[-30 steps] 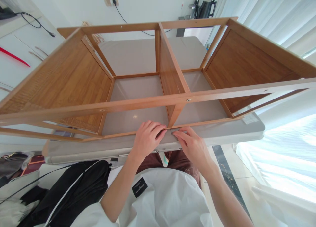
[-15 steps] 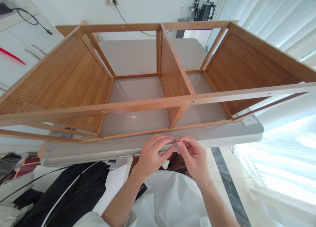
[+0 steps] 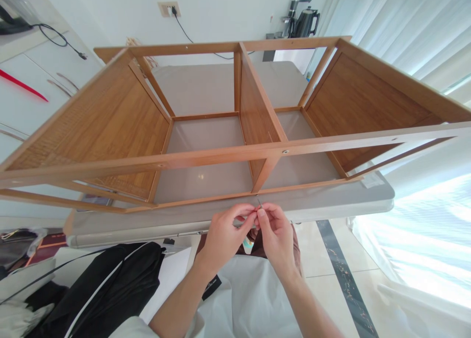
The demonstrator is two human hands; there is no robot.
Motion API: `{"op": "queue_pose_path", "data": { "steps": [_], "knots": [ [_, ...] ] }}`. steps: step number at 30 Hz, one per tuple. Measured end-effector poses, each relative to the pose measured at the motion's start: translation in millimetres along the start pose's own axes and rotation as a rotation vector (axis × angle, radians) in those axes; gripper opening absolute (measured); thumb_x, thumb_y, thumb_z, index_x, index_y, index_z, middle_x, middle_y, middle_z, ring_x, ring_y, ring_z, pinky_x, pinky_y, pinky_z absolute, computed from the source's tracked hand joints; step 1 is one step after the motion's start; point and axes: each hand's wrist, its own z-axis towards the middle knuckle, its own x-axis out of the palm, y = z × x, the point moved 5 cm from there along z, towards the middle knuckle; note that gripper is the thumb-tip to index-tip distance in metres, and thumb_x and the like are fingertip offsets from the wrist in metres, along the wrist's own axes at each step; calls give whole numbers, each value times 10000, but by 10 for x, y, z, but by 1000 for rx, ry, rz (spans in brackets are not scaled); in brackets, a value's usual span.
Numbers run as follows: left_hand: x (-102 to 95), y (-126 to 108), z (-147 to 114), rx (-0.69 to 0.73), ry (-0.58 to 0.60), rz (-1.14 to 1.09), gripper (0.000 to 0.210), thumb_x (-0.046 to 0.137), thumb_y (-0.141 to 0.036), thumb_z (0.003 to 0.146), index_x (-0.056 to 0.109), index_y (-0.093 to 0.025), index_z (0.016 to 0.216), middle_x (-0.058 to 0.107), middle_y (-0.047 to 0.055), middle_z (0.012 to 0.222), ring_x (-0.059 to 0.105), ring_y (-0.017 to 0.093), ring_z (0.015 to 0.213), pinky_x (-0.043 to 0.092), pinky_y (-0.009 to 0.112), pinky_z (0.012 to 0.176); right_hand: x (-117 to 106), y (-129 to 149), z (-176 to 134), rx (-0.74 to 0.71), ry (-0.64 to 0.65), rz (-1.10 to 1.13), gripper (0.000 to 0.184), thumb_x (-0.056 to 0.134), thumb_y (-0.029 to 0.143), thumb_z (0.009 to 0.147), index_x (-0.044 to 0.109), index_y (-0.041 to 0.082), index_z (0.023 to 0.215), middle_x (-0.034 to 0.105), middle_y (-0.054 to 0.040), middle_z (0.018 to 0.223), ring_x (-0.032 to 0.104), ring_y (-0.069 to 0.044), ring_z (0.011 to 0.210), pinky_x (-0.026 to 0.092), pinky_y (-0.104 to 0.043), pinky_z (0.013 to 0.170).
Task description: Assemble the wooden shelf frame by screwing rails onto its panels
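In front of my body, both hands meet just below the near bottom edge of a wooden frame [image 3: 221, 155]. Between the thumb and index finger of my right hand [image 3: 276, 240] is a thin metal pin [image 3: 259, 201], perhaps a screw; its tip points up and slightly left. My left hand [image 3: 224, 237] is closed in a pinch, its fingertips touching those of my right hand. Whether it also grips the pin is hidden. The frame has brown side panels [image 3: 95, 132] and a middle divider panel [image 3: 259, 102]. A metal fastener [image 3: 285, 152] shows in its upper front rail.
The frame stands on a light grey table [image 3: 331, 200] with a rounded right corner. Black cloth [image 3: 121, 284] lies at lower left. Behind are a kettle [image 3: 307, 22] and a wall socket [image 3: 169, 9]. White curtains [image 3: 412, 39] hang at right.
My right hand has moved left until its fingertips meet those of my left hand. The metal pin has tilted from upright toward the left.
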Motion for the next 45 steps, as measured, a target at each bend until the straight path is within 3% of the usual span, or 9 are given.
{"op": "queue_pose_path", "data": {
  "steps": [7, 12, 16, 19, 26, 30, 39, 45],
  "knots": [
    [71, 2, 65, -43, 103, -134, 160, 667, -216, 907, 695, -241, 1063, 782, 3, 1007, 751, 133, 826, 641, 242, 785, -19, -40, -2, -103, -98, 67, 252, 648, 422, 939, 528, 244, 1071, 686, -25, 933, 680, -136, 711, 594, -272, 637],
    [-7, -30, 137, 37, 76, 52, 184, 675, -131, 848, 722, -265, 965, 775, -43, 912, 712, 114, 746, 606, 232, 756, -71, 97, 47, -313, -8, -299, 132, 583, 316, 981, 685, 247, 1031, 723, -50, 985, 702, -164, 832, 600, -298, 741],
    [-58, -30, 168, 167, 65, 226, 229, 631, -96, 853, 730, -277, 952, 757, -45, 901, 687, 120, 778, 565, 247, 762, -128, 169, 120, -569, 91, -625, 230, 538, 218, 1003, 717, 281, 1133, 737, -43, 1027, 684, -182, 883, 582, -346, 823],
    [-51, -7, 178, 228, 67, 285, 225, 608, -88, 866, 727, -259, 949, 746, -23, 909, 678, 134, 818, 557, 260, 782, -163, 155, 182, -672, 156, -744, 270, 516, 197, 1014, 720, 288, 1165, 734, -53, 1013, 658, -208, 920, 570, -377, 841],
    [-1, 39, 166, 302, 29, 414, 211, 593, -119, 903, 731, -244, 1003, 755, -2, 968, 672, 117, 772, 539, 220, 694, -203, 165, 250, -710, 187, -771, 249, 538, 168, 1004, 730, 264, 1131, 708, -59, 1020, 626, -199, 932, 559, -351, 839],
    [-7, 58, 161, 318, 29, 367, 190, 607, -133, 912, 740, -247, 987, 758, -9, 978, 658, 91, 715, 523, 192, 661, -193, 178, 264, -700, 193, -771, 227, 550, 152, 995, 733, 234, 1104, 698, -62, 990, 616, -192, 910, 549, -333, 807],
    [-15, 151, 140, 257, 24, 311, 173, 618, -176, 930, 741, -261, 1016, 747, -7, 986, 558, 75, 605, 514, 215, 648, -176, 174, 279, -682, 201, -748, 207, 562, 158, 990, 728, 237, 1086, 681, -61, 976, 613, -200, 926, 540, -333, 802],
    [0, 109, 126, 251, -34, 313, 131, 632, -185, 934, 733, -245, 993, 743, -4, 968, 614, 82, 664, 514, 207, 658, -147, 201, 283, -688, 188, -760, 204, 557, 145, 989, 731, 218, 1068, 679, -65, 971, 613, -195, 913, 538, -325, 797]
  ]
}}
